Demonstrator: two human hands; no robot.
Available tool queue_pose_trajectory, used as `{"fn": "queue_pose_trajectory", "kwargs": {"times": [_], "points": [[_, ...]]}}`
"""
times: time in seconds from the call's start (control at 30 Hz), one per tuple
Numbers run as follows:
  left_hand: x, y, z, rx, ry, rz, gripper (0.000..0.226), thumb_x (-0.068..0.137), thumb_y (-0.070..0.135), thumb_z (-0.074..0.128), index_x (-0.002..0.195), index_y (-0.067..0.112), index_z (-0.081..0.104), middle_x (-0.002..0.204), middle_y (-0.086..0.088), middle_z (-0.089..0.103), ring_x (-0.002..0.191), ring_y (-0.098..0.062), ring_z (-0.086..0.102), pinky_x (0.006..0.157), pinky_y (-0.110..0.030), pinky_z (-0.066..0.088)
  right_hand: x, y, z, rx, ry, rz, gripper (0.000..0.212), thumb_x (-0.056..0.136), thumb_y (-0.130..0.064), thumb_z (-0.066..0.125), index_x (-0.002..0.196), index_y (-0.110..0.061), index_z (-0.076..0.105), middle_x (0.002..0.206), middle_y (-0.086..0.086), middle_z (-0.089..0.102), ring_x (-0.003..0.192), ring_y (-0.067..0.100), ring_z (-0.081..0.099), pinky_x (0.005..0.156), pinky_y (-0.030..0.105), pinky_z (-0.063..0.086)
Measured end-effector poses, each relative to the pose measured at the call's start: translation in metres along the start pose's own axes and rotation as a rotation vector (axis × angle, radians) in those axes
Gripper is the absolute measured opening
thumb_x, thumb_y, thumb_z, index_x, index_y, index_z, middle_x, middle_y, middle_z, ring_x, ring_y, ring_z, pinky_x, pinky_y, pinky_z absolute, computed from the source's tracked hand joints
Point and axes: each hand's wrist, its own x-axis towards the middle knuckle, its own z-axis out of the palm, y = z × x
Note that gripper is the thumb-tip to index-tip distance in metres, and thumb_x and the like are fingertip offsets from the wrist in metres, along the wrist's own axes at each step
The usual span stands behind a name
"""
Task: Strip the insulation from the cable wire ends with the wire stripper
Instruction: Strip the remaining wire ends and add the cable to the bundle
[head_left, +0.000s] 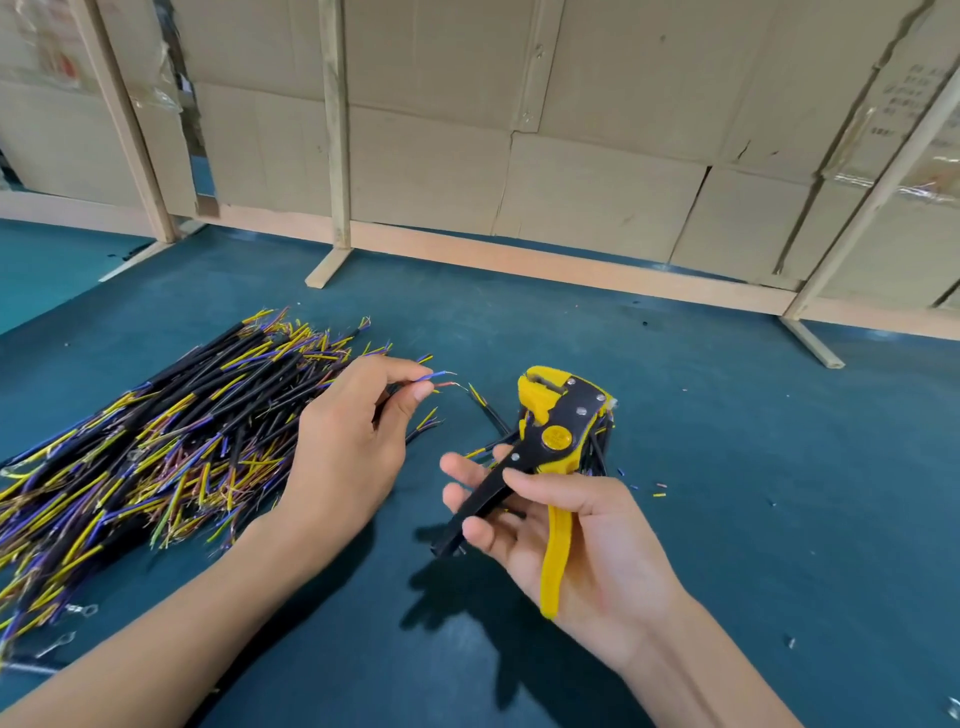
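Teal worktop (727, 467), cardboard wall (571, 156) behind with wooden posts (335, 124). Big pile of cables (171, 447) on left part of worktop, black jackets, yellow, blue and brown wire ends fanned out. Smaller bunch of cables (597, 447) lying behind the stripper head, partly hidden.

Left hand (343, 447) over right edge of big pile, forearm coming in from lower left, back of hand up. Fingers curled, thumb and forefinger pinching one cable (434, 378) near its end; blue and brown wire ends poking out right past the fingertips, bare strands at the tips. Wire ends apart from stripper head, gap between.

Right hand (566, 535) lower centre-right, palm up, forearm from lower right. Wire stripper (550, 441) lying across palm and fingers, yellow-black head pointing up and away toward the cable ends. Yellow handle along palm under thumb, black handle across loosely bent fingers; grip slack, handles spread apart, not squeezed.

Small insulation scraps (660, 491) scattered on worktop right of stripper.
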Motion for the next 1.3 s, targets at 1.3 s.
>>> {"fn": "queue_pose_trajectory", "kwargs": {"times": [1.3], "points": [[0.000, 0.001, -0.009, -0.056, 0.001, 0.036, 0.009, 0.095, 0.011, 0.066, 0.102, 0.014, 0.070, 0.080, 0.027, 0.058, 0.076, 0.012, 0.054, 0.072, -0.001, 0.035, 0.020, 0.015, -0.027, -0.322, -0.306, 0.069, 0.026, 0.087, -0.016, 0.068, 0.107, -0.001, 0.057, 0.089, 0.022, 0.061, 0.080, 0.038, 0.063, 0.080, 0.055, 0.053]]}}
